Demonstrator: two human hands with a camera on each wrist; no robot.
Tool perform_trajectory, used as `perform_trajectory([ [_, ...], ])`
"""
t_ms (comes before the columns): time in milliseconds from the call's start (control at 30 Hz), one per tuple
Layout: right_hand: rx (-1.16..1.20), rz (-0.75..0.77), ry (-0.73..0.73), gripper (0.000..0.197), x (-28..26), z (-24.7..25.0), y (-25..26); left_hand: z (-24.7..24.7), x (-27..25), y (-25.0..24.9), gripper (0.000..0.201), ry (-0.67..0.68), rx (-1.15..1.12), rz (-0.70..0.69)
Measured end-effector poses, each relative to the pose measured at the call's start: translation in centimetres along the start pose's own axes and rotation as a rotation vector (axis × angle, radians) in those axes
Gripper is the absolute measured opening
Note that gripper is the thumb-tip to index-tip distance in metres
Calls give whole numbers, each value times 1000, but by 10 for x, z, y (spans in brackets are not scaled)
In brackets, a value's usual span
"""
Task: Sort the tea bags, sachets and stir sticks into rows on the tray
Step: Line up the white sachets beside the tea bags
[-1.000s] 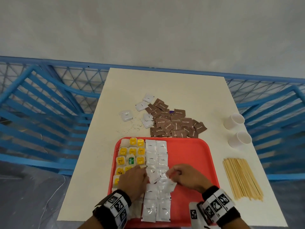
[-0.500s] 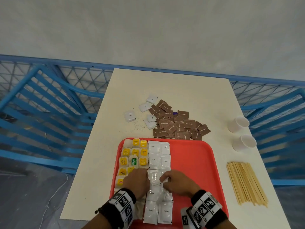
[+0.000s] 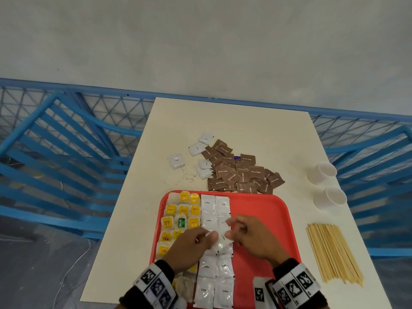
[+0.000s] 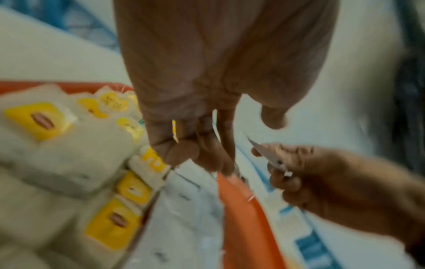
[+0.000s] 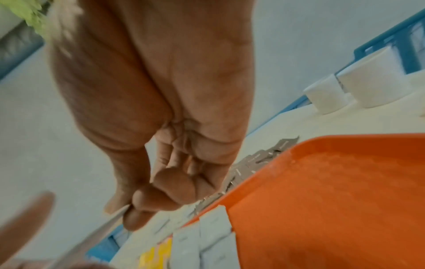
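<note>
A red tray (image 3: 263, 210) sits at the table's near edge. Yellow-tagged tea bags (image 3: 178, 217) fill its left columns, and white coffee sachets (image 3: 214, 208) lie in two columns beside them. My right hand (image 3: 229, 233) pinches one white coffee sachet (image 3: 223, 238) just above those columns; the left wrist view shows this sachet (image 4: 264, 154) edge-on in the right hand (image 4: 273, 160). My left hand (image 3: 206, 237) hovers at the sachet's left edge, fingers loosely curled and thumb apart from them. Brown sugar sachets (image 3: 240, 172) are piled beyond the tray. Stir sticks (image 3: 332, 253) lie right of it.
A few loose white sachets (image 3: 177, 161) and dark crumbs lie on the table behind the tray. Two white paper cups (image 3: 322, 172) stand near the right edge. Blue railings (image 3: 66, 152) surround the table. The tray's right half is bare red plastic (image 5: 333, 191).
Both hands were pressing on the sachet column; now they are lifted a little, and the right hand has raised one white sachet off the column.
</note>
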State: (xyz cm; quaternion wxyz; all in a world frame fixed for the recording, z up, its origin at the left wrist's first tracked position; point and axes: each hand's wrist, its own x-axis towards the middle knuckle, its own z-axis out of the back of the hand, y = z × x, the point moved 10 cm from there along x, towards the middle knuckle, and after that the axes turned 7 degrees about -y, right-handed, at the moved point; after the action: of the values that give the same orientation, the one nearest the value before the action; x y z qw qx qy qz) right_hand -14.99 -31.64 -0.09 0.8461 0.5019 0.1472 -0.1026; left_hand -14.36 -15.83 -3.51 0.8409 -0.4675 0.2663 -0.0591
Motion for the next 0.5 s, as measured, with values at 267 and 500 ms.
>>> perform_trajectory([
  [267, 173, 31, -45, 10, 3, 16, 19, 6, -16, -31, 33, 71, -269, -3],
  [500, 576, -147, -95, 47, -8, -7, -2, 2, -17, -28, 30, 63, -304, 19],
])
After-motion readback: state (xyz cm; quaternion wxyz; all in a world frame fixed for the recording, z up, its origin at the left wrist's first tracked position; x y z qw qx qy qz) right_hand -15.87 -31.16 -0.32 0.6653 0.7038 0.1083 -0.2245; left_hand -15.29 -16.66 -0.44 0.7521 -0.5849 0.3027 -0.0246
